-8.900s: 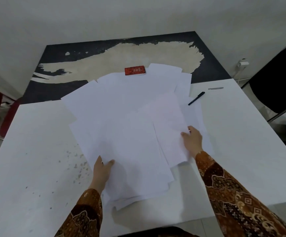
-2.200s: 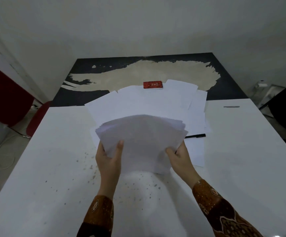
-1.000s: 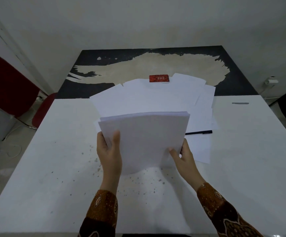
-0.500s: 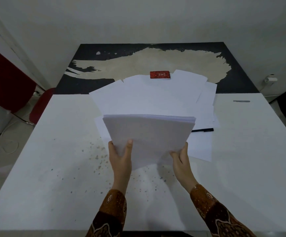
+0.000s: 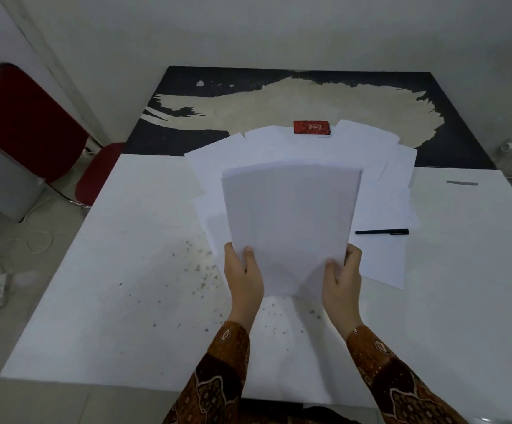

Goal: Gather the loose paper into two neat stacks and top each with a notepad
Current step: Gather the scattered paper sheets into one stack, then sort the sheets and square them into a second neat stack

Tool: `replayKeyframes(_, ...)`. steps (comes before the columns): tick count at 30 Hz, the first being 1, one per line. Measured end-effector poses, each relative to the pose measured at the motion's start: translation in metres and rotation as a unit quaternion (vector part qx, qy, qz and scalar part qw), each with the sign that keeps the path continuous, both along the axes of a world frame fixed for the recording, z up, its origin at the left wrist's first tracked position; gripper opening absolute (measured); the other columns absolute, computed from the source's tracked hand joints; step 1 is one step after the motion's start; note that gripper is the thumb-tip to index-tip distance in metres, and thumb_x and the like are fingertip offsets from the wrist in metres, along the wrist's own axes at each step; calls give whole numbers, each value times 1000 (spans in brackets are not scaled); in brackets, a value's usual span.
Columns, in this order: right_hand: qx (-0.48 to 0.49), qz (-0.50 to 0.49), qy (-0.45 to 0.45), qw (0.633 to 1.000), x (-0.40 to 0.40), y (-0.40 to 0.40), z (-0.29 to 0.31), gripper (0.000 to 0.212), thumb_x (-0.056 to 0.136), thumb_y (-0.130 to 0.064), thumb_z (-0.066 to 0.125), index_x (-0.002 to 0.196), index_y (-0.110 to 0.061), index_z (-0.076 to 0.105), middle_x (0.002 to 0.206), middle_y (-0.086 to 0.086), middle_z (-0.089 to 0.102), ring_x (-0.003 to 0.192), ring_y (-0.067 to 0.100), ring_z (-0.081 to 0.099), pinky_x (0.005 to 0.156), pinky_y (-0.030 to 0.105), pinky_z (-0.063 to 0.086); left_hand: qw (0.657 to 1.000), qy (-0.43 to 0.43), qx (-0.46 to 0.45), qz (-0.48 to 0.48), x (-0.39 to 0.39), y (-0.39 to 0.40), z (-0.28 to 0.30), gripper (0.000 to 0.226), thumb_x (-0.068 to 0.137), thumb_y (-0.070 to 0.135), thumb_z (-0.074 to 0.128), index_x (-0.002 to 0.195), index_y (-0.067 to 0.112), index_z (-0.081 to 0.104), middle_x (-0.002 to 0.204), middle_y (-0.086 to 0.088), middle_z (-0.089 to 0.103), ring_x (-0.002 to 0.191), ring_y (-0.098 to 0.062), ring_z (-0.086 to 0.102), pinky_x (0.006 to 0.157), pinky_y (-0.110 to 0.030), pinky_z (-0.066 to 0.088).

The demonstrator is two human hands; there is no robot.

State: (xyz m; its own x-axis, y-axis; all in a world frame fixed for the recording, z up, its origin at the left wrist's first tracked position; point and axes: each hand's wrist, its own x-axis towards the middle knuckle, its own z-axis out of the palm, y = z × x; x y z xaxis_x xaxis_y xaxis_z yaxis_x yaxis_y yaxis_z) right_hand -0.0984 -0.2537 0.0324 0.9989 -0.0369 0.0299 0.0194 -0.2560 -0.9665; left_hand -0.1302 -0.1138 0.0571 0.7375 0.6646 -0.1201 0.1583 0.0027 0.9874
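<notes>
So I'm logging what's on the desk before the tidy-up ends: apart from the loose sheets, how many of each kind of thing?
Held paper stack: 1
Red notepad: 1
Black pen: 1
Total: 3
Both hands grip the stack: left, right.

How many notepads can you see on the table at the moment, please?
1: the red notepad lies at the far edge of the loose sheets. A second may be hidden under the paper.

We see matt white paper sheets above a smooth, speckled white table. Behind that table lies a worn black surface, its coating peeled.
</notes>
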Motion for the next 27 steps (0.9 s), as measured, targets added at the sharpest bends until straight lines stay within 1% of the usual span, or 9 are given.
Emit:
replayKeyframes(2,-11,13,-1,1000,-3,17,3,25,99,-5,38,119,-19,36,100,-12,57,77,-6,58,64,8,46,998,31,49,5,-4,18,5,34,102,11,38,82,36,28,77,21,23,55,28,39,57,3,35)
replayKeyframes(4,-18,27,10,999,-9,40,2,32,99,-6,37,130,-15,34,110,-6,58,89,-3,58,72,4,45,995,51,88,11,-11,45,3,28,102,14,38,88,37,31,80,18,31,62,15,45,61,-5,37)
replayKeyframes(6,-37,48,30,998,-17,72,0,44,99,-7,37,141,-14,27,125,-5,50,101,1,53,79,-4,37,991,80,111,14,-22,82,-4,13,102,16,38,112,16,45,90,4,49,77,-4,49,73,-20,40)
replayKeyframes(8,-53,74,58,994,-30,104,-4,49,100,-7,37,146,-15,22,133,-8,41,113,2,44,84,-8,29,982,130,133,15,-36,121,-13,21,101,17,38,114,1,44,90,-5,52,79,-18,50,73,-33,44)
replayKeyframes(12,-75,135,96,983,-55,173,-19,50,97,-2,39,144,-13,26,138,-1,44,126,12,44,104,16,31,966,216,142,0,-65,207,-26,9,100,12,39,96,5,41,83,-6,48,79,-23,49,72,-33,41)
replayKeyframes(17,-92,202,115,968,-95,258,-36,50,96,2,36,142,-17,27,130,-9,42,115,-1,41,103,13,28,939,305,159,-18,-98,297,-50,8,99,9,39,93,3,41,85,-12,50,85,-31,53,73,-35,43)
replayKeyframes(21,-118,220,145,958,-111,297,-53,51,93,-2,39,141,-17,28,136,0,45,123,11,46,112,32,33,923,341,177,-28,-109,337,-67,19,98,6,39,112,-6,45,96,-19,56,85,-31,53,73,-37,44)
replayKeyframes(24,-143,214,185,948,-111,308,-57,58,93,-5,42,146,-13,20,137,2,38,124,15,41,105,19,27,925,336,179,-18,-109,349,-72,39,97,5,42,135,-3,36,116,-22,55,98,-33,54,82,-39,45)
replayKeyframes(27,-177,188,195,946,-113,312,-60,63,95,-9,41,150,-10,9,136,7,29,121,19,39,104,22,32,918,330,217,-30,-110,352,-79,52,95,4,44,144,6,28,131,-19,45,114,-35,49,87,-41,43)
